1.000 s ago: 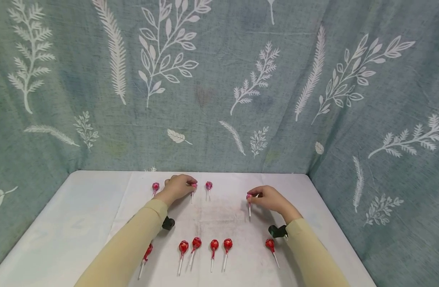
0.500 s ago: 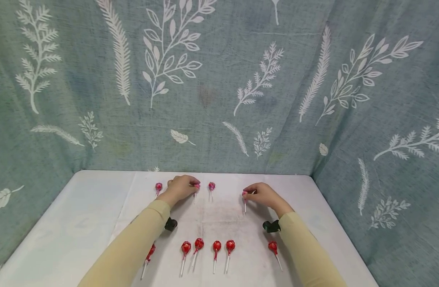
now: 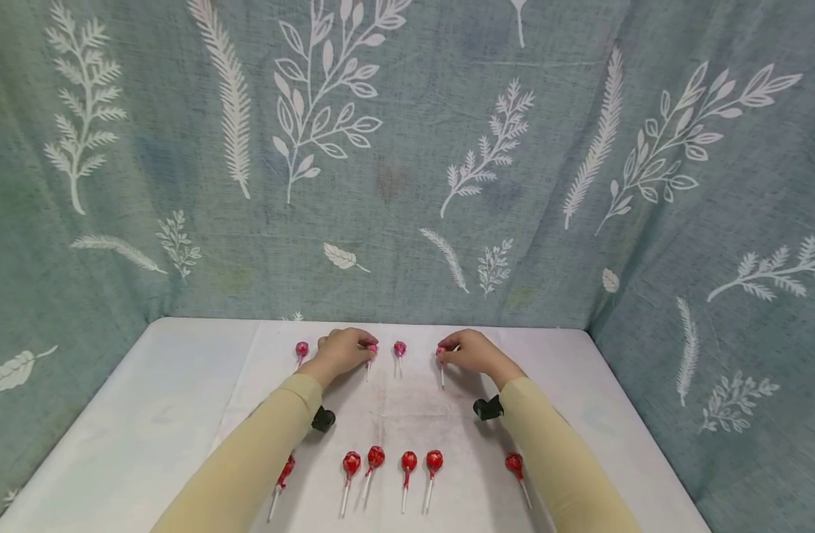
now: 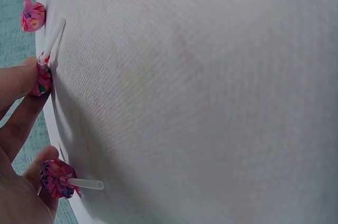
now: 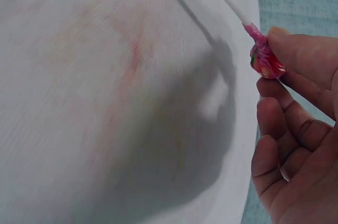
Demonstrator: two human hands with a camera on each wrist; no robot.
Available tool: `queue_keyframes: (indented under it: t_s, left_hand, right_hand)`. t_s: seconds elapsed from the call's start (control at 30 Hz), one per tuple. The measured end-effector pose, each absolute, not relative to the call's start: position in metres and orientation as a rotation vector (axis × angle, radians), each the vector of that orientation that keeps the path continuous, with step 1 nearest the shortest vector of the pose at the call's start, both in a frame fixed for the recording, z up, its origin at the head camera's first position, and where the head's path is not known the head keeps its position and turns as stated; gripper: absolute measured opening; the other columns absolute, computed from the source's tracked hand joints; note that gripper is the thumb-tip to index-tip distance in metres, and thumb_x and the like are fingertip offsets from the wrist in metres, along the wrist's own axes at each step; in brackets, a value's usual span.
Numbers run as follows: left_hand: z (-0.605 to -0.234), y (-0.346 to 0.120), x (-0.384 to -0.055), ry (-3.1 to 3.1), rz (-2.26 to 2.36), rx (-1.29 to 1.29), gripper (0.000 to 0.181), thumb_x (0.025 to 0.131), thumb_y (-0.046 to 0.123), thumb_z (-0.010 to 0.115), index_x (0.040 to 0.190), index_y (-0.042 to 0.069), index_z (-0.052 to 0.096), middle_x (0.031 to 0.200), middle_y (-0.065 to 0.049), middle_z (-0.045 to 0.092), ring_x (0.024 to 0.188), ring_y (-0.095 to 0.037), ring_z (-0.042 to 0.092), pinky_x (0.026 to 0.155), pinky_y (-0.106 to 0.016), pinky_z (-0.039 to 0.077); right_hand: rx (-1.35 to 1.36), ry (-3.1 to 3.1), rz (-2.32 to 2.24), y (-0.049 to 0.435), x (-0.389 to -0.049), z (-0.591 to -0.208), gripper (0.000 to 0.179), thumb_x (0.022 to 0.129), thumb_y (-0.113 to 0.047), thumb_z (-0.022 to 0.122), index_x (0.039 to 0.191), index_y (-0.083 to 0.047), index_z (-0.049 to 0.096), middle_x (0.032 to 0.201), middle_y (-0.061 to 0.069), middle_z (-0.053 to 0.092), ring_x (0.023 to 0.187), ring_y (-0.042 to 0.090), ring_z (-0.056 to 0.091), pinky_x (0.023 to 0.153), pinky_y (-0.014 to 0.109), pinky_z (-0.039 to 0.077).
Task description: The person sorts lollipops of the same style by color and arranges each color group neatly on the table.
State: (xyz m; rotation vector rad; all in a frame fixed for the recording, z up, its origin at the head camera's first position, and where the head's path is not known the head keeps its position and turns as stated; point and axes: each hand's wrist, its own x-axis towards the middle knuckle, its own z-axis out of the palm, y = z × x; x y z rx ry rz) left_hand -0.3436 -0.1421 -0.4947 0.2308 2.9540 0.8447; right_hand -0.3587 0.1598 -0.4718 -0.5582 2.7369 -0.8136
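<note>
My left hand pinches a pink-wrapped lollipop by its head between thumb and fingers, at the table's far side. Its white stick points toward me. In the left wrist view, another pink lollipop overlaps the lower fingers of that hand. My right hand holds a further pink lollipop by its wrapped head, with the stick's shadow falling apart from it on the cloth. Between the hands lies one more pink lollipop. At the left, a pink lollipop shows beside my left hand.
Several red lollipops lie in a loose row nearer me on the white-covered table. One red lollipop is by my right sleeve, another by my left. A leaf-patterned curtain stands behind the table.
My right hand has moved left and farther back with its lollipop, closer to the pink one in the middle. My left hand stays at its lollipop. The whole view has shifted slightly.
</note>
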Motion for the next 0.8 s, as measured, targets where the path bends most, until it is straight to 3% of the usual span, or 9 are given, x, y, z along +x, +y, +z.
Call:
queue_keyframes:
  t_s: [0.37, 0.8]
  left_hand:
    - [-0.5, -0.144, -0.345, 2.976, 0.854, 0.245, 0.025, 0.091, 0.031, 0.072, 0.116, 0.025, 0.075, 0.108, 0.009, 0.071, 0.112, -0.034, 0.054, 0.094, -0.061, 0.028]
    - [-0.497, -0.145, -0.344, 2.984, 0.829, 0.265, 0.027, 0.091, 0.03, 0.072, 0.118, 0.025, 0.073, 0.111, 0.008, 0.07, 0.114, -0.034, 0.053, 0.095, -0.061, 0.028]
  right_hand:
    - [-0.626, 2.748, -0.731, 0.132, -0.379, -0.471, 0.035, 0.093, -0.027, 0.071, 0.122, -0.009, 0.071, 0.107, -0.002, 0.072, 0.099, 0.014, 0.064, 0.086, 0.035, 0.05]
    - [-0.583, 2.733, -0.735, 0.12, -0.387, -0.478, 0.035, 0.094, -0.027, 0.07, 0.123, -0.008, 0.07, 0.105, -0.001, 0.071, 0.086, 0.011, 0.062, 0.077, 0.032, 0.051]
